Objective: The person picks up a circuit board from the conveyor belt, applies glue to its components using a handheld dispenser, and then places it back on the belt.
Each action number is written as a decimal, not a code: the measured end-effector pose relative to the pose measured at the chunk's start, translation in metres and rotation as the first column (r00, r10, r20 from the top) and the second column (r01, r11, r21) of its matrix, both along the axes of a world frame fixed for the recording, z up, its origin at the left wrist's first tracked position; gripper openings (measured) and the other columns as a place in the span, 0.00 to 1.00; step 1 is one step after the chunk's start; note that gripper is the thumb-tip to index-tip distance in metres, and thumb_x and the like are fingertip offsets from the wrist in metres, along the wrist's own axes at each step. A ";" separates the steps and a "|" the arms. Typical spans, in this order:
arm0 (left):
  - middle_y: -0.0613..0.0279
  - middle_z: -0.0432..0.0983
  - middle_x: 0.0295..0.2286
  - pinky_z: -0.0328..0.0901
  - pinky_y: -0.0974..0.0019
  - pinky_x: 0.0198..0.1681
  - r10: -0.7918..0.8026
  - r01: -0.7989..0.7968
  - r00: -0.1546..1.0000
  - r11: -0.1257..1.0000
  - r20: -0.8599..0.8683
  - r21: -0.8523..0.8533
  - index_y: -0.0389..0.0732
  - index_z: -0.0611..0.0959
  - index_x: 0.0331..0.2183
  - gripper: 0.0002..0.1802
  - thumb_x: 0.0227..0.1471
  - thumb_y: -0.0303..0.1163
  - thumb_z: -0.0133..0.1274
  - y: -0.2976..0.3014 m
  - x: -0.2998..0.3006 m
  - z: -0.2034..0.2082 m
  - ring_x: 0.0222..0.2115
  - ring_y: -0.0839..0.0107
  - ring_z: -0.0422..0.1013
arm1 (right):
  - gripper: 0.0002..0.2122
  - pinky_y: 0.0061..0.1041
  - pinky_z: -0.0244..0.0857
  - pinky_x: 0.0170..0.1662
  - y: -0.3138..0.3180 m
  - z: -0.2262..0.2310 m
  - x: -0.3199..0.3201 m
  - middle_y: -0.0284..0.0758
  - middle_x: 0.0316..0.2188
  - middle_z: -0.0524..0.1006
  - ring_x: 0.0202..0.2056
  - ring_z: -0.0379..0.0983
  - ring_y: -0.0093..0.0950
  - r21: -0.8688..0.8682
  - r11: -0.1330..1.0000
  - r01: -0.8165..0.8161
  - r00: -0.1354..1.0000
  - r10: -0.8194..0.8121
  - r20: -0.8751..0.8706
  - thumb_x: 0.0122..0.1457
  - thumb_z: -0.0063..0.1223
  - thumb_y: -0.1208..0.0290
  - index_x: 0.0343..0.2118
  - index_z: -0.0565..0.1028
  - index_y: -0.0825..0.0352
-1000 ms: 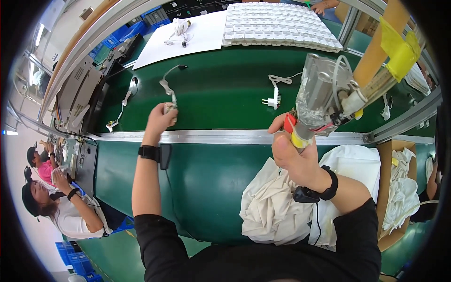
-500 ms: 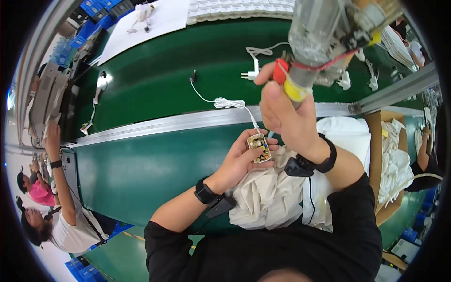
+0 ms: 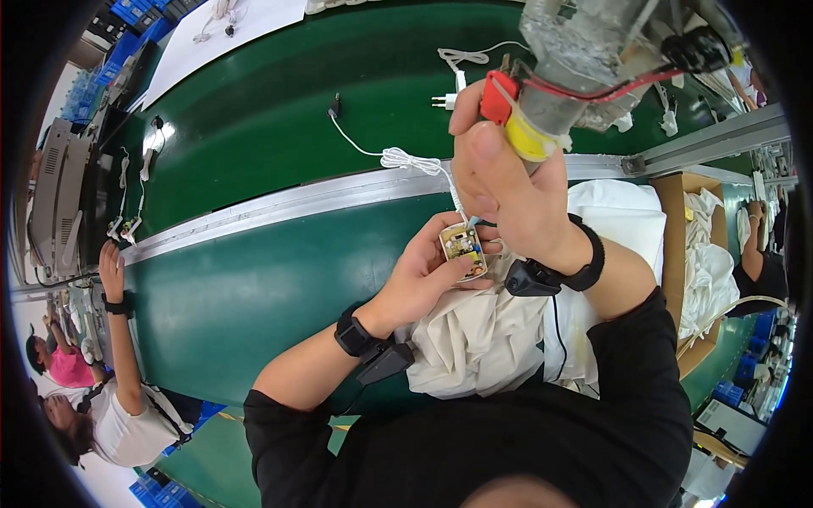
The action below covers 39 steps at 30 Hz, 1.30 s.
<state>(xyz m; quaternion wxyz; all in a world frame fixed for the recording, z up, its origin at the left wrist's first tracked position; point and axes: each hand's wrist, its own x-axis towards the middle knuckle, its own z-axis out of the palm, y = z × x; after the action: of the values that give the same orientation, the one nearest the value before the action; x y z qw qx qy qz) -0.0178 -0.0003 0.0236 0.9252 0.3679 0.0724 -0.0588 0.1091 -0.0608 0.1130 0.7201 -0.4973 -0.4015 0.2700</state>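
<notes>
My left hand is closed around an open charger, its circuit board facing up in a white case half. From the charger's far end a white cable runs, coiled and tied, to a dark plug on the green belt. My right hand grips a glue gun with a grey body, a red switch and yellow tape. Its pale teal nozzle tip points down at the board's far edge; whether it touches cannot be seen. Beneath my hands lies a crumpled cream cloth.
A metal rail divides the green worktop from the belt. Beyond it lies a white plug adapter. At right stand a white padded bundle and a cardboard box of cloth. A co-worker's hand reaches in at left.
The nozzle tip has shifted from beside the board's far right corner to its far edge. At left, the co-worker's hand has drawn back and a second corded item lies by the rail.
</notes>
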 end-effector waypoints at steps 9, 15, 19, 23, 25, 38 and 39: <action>0.57 0.63 0.48 0.67 0.61 0.46 -0.002 0.002 1.000 1.000 0.020 0.007 0.42 0.59 0.51 0.22 0.54 0.22 0.41 0.000 0.002 -0.002 0.50 0.68 0.62 | 0.17 0.13 0.43 0.14 0.000 0.004 0.000 0.24 0.11 0.58 0.11 0.50 0.11 -0.002 1.000 0.008 0.999 -0.008 0.033 0.60 0.42 0.58 0.37 0.61 0.70; 0.58 0.65 0.45 0.69 0.61 0.44 0.103 -0.108 0.993 0.990 -0.063 -0.089 0.41 0.59 0.51 0.21 0.54 0.21 0.39 0.005 0.005 -0.002 0.47 0.68 0.65 | 0.18 0.13 0.43 0.14 -0.005 0.009 -0.005 0.25 0.11 0.58 0.11 0.49 0.11 -0.022 0.998 -0.055 0.997 0.054 -0.050 0.59 0.43 0.57 0.38 0.60 0.70; 0.58 0.66 0.44 0.70 0.61 0.43 0.174 -0.184 0.982 0.969 -0.077 -0.167 0.39 0.60 0.51 0.21 0.54 0.22 0.37 0.009 0.007 -0.004 0.44 0.68 0.67 | 0.18 0.13 0.42 0.14 -0.006 0.006 -0.008 0.25 0.11 0.58 0.12 0.49 0.11 -0.019 0.995 -0.098 0.994 0.096 -0.060 0.58 0.45 0.56 0.38 0.59 0.69; 0.59 0.66 0.43 0.70 0.60 0.42 0.203 -0.213 0.977 0.959 -0.069 -0.189 0.39 0.60 0.51 0.21 0.54 0.22 0.37 0.009 0.006 -0.004 0.42 0.68 0.69 | 0.19 0.13 0.42 0.14 -0.006 0.004 -0.010 0.25 0.12 0.58 0.12 0.49 0.11 -0.018 0.995 -0.101 0.993 0.099 -0.071 0.58 0.46 0.56 0.37 0.59 0.69; 0.59 0.66 0.43 0.70 0.60 0.42 0.206 -0.212 0.977 0.955 -0.052 -0.206 0.39 0.60 0.51 0.21 0.54 0.22 0.37 0.009 0.005 -0.005 0.42 0.68 0.69 | 0.19 0.13 0.42 0.14 -0.006 0.004 -0.011 0.25 0.12 0.58 0.12 0.49 0.11 -0.017 0.995 -0.098 0.992 0.096 -0.080 0.57 0.46 0.56 0.37 0.59 0.68; 0.56 0.63 0.46 0.66 0.56 0.48 0.158 -0.158 0.987 0.955 -0.023 -0.251 0.38 0.58 0.52 0.21 0.55 0.25 0.35 0.018 0.001 -0.001 0.46 0.64 0.66 | 0.22 0.13 0.42 0.14 0.000 0.013 -0.019 0.25 0.11 0.58 0.11 0.49 0.11 -0.037 0.995 -0.094 0.993 0.091 -0.079 0.58 0.45 0.54 0.41 0.58 0.71; 0.55 0.63 0.47 0.64 0.55 0.50 0.132 -0.128 0.991 0.948 -0.008 -0.290 0.38 0.58 0.52 0.21 0.55 0.26 0.35 0.018 0.001 0.000 0.47 0.63 0.65 | 0.23 0.14 0.42 0.14 -0.001 0.013 -0.020 0.25 0.11 0.58 0.11 0.49 0.11 -0.043 0.994 -0.100 0.992 0.096 -0.087 0.57 0.45 0.54 0.41 0.58 0.71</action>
<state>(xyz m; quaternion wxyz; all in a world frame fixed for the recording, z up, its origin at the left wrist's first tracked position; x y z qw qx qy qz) -0.0164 0.0177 0.0239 0.9714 0.2231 0.0816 -0.0056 0.0895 -0.0616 0.1257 0.7103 -0.4819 -0.3882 0.3354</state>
